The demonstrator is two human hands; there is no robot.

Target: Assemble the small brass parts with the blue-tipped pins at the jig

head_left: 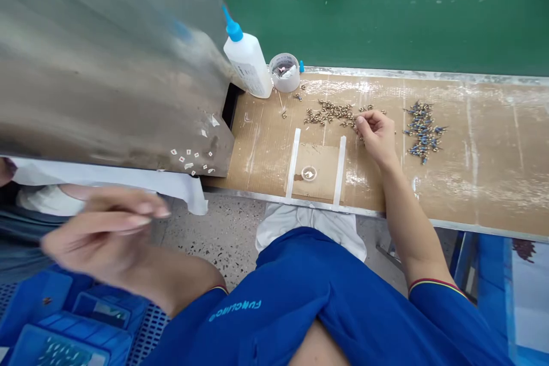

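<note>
My right hand (377, 134) is at the right end of a loose pile of small brass-coloured metal parts (330, 112). Its thumb and forefinger are pinched together; whatever lies between them is too small to make out. Right of that hand lies a second pile of small parts with blue ends (424, 131). My left hand (107, 234) is raised off the table at the left, smeared by motion, with thumb and fingers pointing right. Whether it holds anything cannot be seen. Between two white tape strips, a small clear round dish (309, 173) with whitish bits rests on a cardboard piece (323, 183).
A white bottle with blue cap (251, 63) and a tape roll (285, 72) stand at the back. The metal housing (128, 68) bounds the table's left, with small white pieces stuck on it. Blue bins (64, 343) sit low left, near another person's arm (75, 191).
</note>
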